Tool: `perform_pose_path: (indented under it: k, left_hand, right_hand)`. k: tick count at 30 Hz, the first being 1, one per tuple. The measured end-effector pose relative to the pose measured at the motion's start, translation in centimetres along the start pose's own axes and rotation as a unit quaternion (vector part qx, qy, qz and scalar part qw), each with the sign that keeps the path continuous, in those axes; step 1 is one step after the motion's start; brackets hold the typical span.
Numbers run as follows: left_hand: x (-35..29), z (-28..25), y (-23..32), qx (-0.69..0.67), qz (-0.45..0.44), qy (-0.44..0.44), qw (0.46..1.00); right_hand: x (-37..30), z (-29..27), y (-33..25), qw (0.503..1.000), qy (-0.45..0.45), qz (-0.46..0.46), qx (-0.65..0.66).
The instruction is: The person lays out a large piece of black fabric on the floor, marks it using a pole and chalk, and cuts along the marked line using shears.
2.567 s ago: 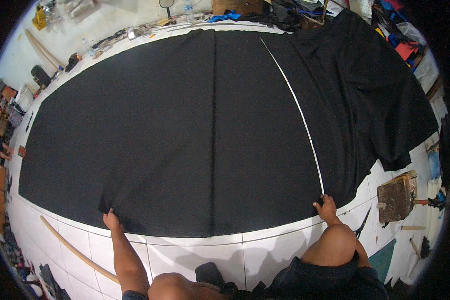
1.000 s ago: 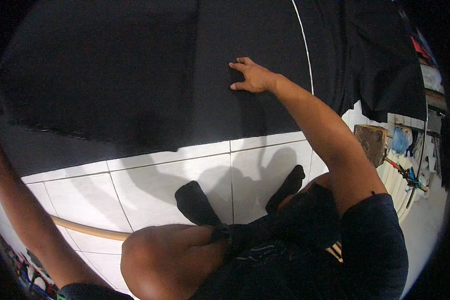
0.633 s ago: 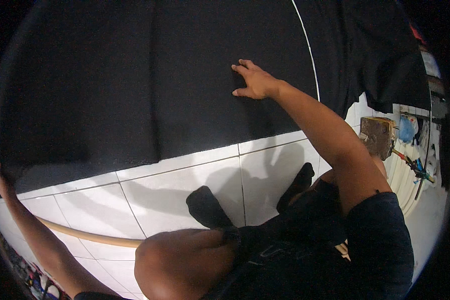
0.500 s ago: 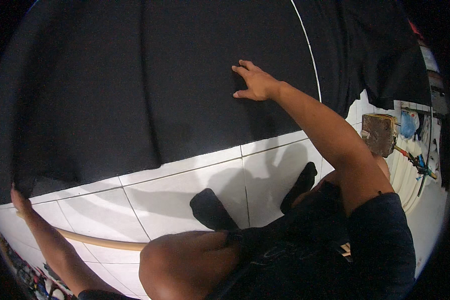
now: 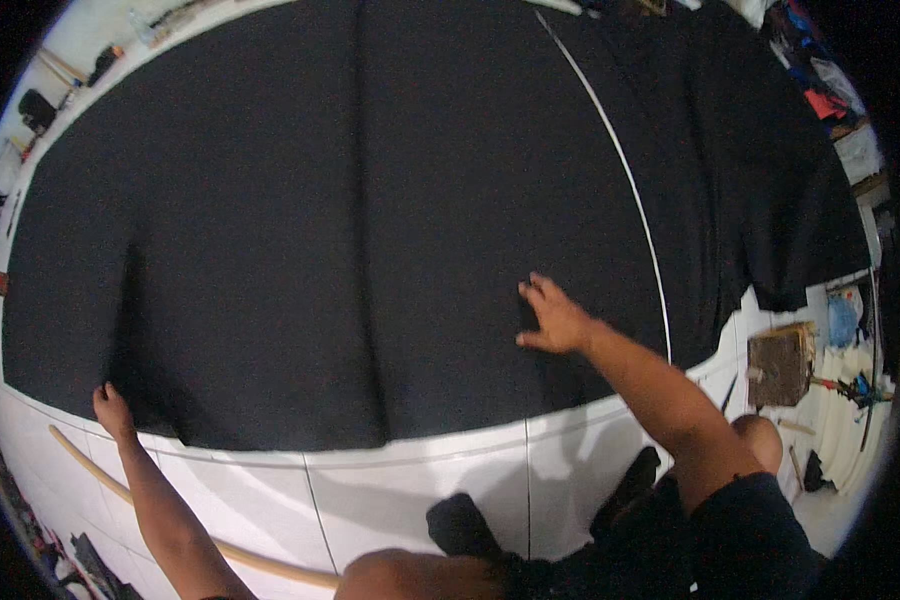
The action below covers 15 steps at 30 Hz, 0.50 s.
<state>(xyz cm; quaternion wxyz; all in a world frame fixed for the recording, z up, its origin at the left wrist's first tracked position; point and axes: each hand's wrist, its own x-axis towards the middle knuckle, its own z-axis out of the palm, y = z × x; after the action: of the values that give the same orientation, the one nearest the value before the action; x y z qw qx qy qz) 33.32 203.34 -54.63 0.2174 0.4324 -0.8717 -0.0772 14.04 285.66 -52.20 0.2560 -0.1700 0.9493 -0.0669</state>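
Observation:
A wide sheet of black fabric (image 5: 260, 250) covers most of the white tiled floor, with a long soft crease through its middle. At its near left edge my left hand (image 5: 112, 408) pinches the cloth, which rises there in a small fold. My right hand (image 5: 555, 318) is over the right part of the sheet, fingers spread and grasping nothing. Whether its palm presses on the cloth I cannot tell. To the right of that hand a thin white line (image 5: 625, 165) runs along the fabric, and beyond it the cloth lies bunched in loose folds.
A long wooden stick (image 5: 270, 563) lies on the tiles by my left forearm. At the right stand a worn brown block-shaped object (image 5: 780, 368) and a blue plastic bag (image 5: 844, 318). Various items line the far left wall, including a small black object (image 5: 37, 110).
The view has tilted up, bringing the fabric's far edges and the wall into sight. My left hand still pinches the edge, and the fold beside it stands out more. My right hand stays spread.

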Motion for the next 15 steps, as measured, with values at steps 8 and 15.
perform_pose_path:
  k: [8,15]
  left_hand:
    - [-3.9,-6.8,12.0,0.241,-0.104,0.032,0.964]
    - [-21.7,-1.1,33.6,-0.14,0.107,-0.349,0.92]
  right_hand:
    - [0.1,-1.0,-1.6,0.996,-0.071,0.062,-0.007]
    - [0.6,0.7,0.5,0.999,-0.018,0.042,0.008]
